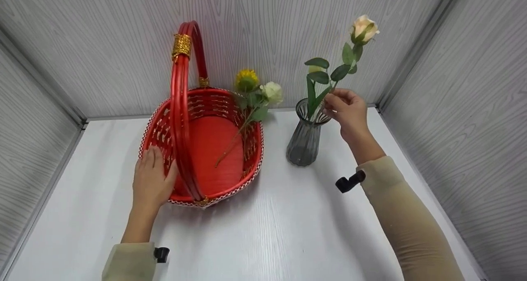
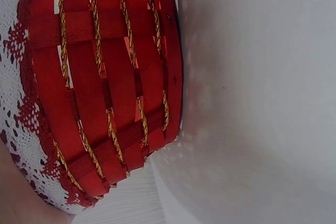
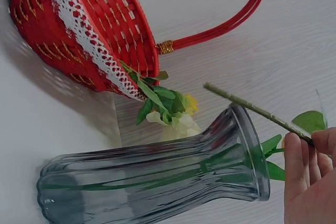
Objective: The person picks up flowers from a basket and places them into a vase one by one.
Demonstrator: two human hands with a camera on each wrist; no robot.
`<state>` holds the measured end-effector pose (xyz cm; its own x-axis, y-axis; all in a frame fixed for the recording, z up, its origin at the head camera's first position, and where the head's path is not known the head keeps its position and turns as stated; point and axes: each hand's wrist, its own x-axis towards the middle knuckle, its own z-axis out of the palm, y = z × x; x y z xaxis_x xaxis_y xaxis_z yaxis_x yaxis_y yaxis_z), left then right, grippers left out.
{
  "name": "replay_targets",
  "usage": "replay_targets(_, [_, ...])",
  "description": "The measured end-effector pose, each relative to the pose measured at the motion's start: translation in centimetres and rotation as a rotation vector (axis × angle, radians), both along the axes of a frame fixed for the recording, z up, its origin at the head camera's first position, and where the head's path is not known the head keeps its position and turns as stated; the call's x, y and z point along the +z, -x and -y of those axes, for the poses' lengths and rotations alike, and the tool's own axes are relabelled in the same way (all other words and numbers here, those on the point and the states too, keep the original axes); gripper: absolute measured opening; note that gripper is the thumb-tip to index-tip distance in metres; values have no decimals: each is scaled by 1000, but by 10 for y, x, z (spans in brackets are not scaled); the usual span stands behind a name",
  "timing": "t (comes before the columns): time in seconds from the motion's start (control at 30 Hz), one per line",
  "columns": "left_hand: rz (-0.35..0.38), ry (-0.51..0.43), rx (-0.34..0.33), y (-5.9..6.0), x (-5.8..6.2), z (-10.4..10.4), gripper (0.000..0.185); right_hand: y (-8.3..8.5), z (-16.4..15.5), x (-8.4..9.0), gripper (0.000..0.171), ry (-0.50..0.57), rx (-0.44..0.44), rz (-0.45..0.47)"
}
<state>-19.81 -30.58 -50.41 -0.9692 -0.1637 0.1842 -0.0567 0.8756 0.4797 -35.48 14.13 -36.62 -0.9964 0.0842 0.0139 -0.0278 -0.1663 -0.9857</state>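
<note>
- Left hand (image 1: 151,181) first: I see it lying with straight fingers flat against the near left wall of the red woven basket with white lace trim and a tall looped handle (image 1: 162,126), steadying it on the white table (image 1: 288,231); my left wrist view shows only that woven wall (image 2: 105,93) close up.
- Inside the basket, two artificial flowers lean on the far right rim: a yellow sunflower (image 1: 246,80) and a white rose (image 1: 272,92), their stems running down across the red floor.
- Right of the basket, standing apart from it, is the ribbed smoky-grey glass vase (image 1: 305,139). It already holds one green leafy stem (image 1: 311,95); a green stem also shows through the glass in the right wrist view (image 3: 157,179).
- Right hand (image 1: 348,110) pinches the stem of a cream long-stemmed rose (image 1: 364,27) between fingertips and thumb, just above the vase mouth; the stem's cut end (image 3: 210,86) is in the air beside the rim, not inside.
- By my reading, one stem is in the vase, one is in hand, and two are left in the basket.
</note>
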Motion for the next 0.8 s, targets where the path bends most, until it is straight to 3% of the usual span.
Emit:
replay_targets(0.43, [27,3,12,0,-3,2,77,18,2,17,15,41,-142,-124])
replay_targets(0.8, [20,-8,2,0,-1,2,78,15,3,-1,18,-127,-125,-159])
